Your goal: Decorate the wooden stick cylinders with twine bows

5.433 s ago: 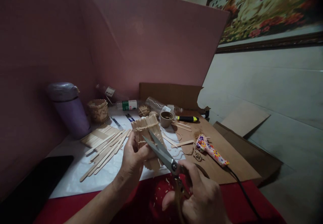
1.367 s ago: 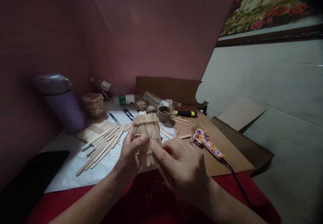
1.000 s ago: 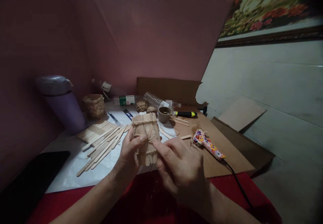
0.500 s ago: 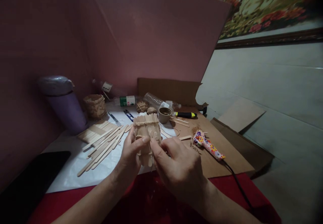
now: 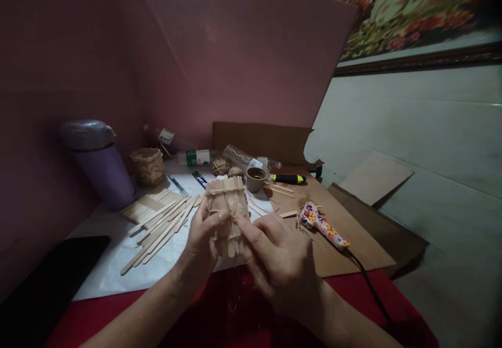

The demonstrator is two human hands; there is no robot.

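Observation:
Upright between both hands is a small holder made of craft sticks (image 5: pixel 226 191), banded with twine near its top and bottom, with a small twine bow (image 5: pixel 236 209) on its front. My left hand (image 5: pixel 202 233) is closed round its left side, the thumb lying across the front. With curled fingers, my right hand (image 5: pixel 276 254) grips its lower right side, and the index fingertip presses beside the bow. The ends of the other right fingers are hidden behind the hand and the holder.
Loose craft sticks (image 5: pixel 164 233) lie on white paper at left, near a purple tumbler (image 5: pixel 102 170) and a twine-trimmed cup (image 5: pixel 147 167). A patterned glue gun (image 5: pixel 323 226) rests on cardboard at right, its cord trailing forward. Behind stand a small bowl (image 5: pixel 256 183), a black-yellow cutter (image 5: pixel 289 179) and plastic bottles (image 5: pixel 241 154).
My right fingertips have shifted slightly off the bow, so more of it shows, and the index finger now points at it. The holder has turned a little; my left hand keeps its hold.

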